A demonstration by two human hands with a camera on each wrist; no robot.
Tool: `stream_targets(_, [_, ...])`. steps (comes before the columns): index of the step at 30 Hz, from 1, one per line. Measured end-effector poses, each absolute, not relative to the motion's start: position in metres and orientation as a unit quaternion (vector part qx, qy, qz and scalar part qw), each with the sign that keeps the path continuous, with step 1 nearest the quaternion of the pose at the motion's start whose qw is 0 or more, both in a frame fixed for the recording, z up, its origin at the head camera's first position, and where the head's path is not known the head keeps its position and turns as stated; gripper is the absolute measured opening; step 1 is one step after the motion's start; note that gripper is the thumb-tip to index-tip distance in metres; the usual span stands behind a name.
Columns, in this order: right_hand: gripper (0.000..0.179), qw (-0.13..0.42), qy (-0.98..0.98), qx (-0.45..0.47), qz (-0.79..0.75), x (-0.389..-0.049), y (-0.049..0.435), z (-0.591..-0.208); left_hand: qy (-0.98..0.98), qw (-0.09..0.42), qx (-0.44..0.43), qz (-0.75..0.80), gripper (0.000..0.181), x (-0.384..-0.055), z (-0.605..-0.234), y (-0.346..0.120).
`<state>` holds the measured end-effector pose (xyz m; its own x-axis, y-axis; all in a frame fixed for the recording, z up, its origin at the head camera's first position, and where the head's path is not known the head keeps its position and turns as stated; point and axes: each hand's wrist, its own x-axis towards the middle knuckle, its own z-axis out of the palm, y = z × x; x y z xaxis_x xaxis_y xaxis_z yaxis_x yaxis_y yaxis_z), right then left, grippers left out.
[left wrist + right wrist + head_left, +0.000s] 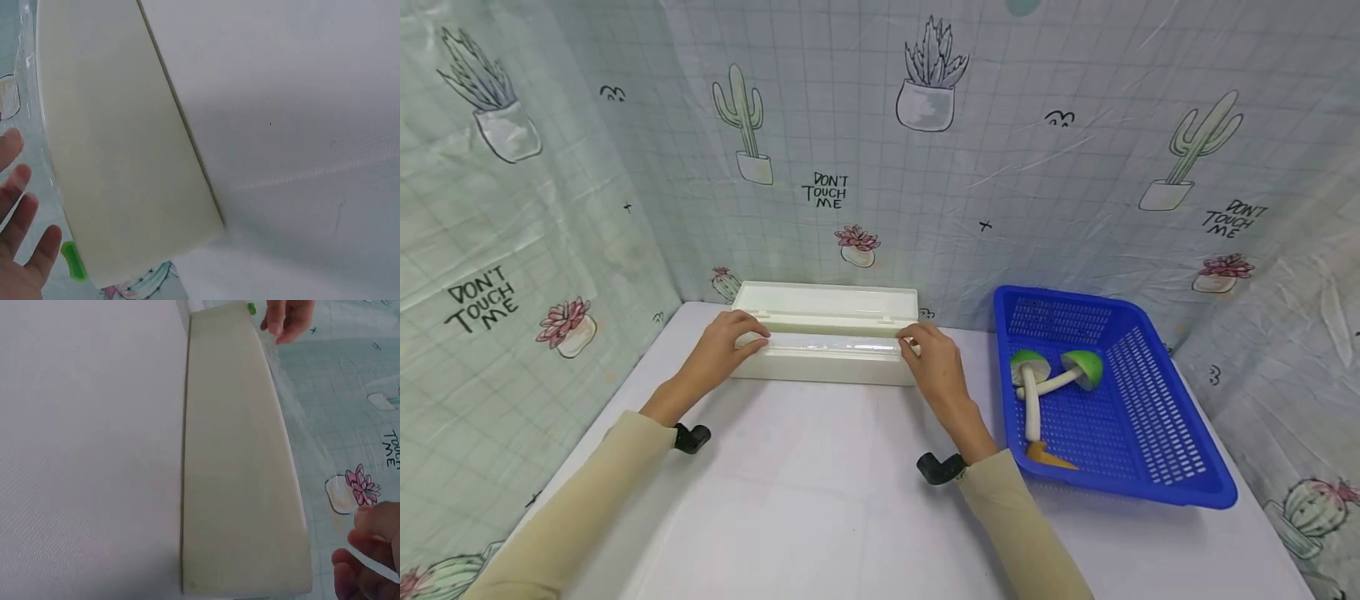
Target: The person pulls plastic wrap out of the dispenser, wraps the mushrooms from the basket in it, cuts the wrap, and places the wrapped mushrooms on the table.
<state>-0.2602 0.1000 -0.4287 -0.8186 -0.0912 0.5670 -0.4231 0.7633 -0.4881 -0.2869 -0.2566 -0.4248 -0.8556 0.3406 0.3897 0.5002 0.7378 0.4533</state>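
Observation:
A long white cling film dispenser point(823, 369) stands at the back of the table, its hinged lid point(827, 298) raised. Clear cling film point(831, 342) stretches along its top between the two hands. At the left end, my left hand point(727, 340) pinches the film with thumb and forefinger, its other fingers spread in the left wrist view. My right hand point(936, 360) pinches the film at the opposite end, fingers bent. A small green piece point(74, 261) sticks out at the dispenser's left end. Both wrist views show its plain front wall point(234, 456).
To the right stands a blue plastic basket point(1157, 492). Inside lie two green-capped toy mushrooms point(1032, 408) and an orange-yellow piece point(1048, 456). A cactus-print sheet point(880, 167) hangs close behind the dispenser and along both sides of the white table point(820, 500).

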Motion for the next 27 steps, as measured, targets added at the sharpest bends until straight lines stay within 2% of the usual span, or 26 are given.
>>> stream_targets(8, [0.013,0.157,-0.913,0.181,0.33,-0.268,0.104,-0.437,-0.899,0.199,-0.224,-0.321,0.011,-0.285,-0.419,-0.272])
stream_targets(13, [0.027,0.116,-0.919,0.189,0.328,-0.271,0.104,-0.436,-0.892,0.229,-0.225,-0.319,0.01,-0.284,-0.416,-0.276])
stream_targets(16, [0.026,0.124,-0.917,0.19,0.328,-0.271,0.104,-0.436,-0.89,0.234,-0.224,-0.32,0.01,-0.284,-0.416,-0.275])
stream_targets(20, [0.014,0.186,-0.9,0.185,0.348,-0.273,0.103,-0.436,-0.888,0.237,-0.221,-0.326,0.011,-0.285,-0.416,-0.274])
stream_targets(23, [0.012,0.22,-0.888,0.176,0.364,-0.279,0.103,-0.433,-0.884,0.238,-0.216,-0.338,0.012,-0.287,-0.414,-0.274])
stream_targets(27, [0.013,0.224,-0.889,0.169,0.361,-0.29,0.102,-0.425,-0.874,0.241,-0.211,-0.367,0.013,-0.294,-0.412,-0.273])
